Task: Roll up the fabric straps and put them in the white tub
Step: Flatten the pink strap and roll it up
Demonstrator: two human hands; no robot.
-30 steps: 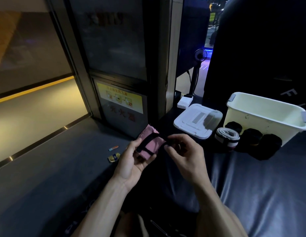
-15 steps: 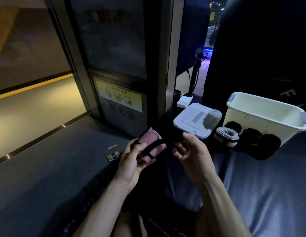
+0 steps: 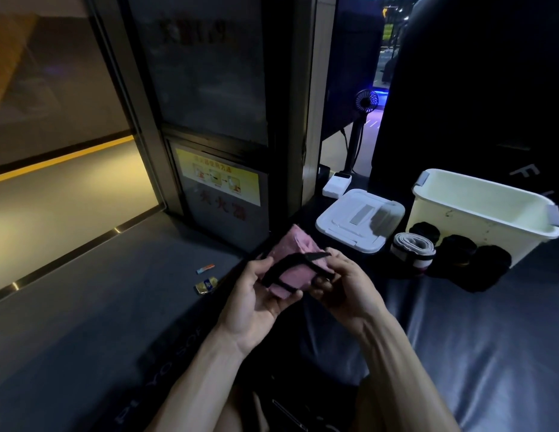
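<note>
Pink strap [image 3: 295, 266] (black-edged) gripped by both hands

A pink fabric strap [image 3: 292, 265] with a black band looped across it is held up above the dark mat. The white tub [image 3: 478, 213] stands upright at the right; a grey-white rolled strap [image 3: 412, 249] and three black rolls [image 3: 459, 254] (dim, hard to separate) lie against its front wall.
</note>
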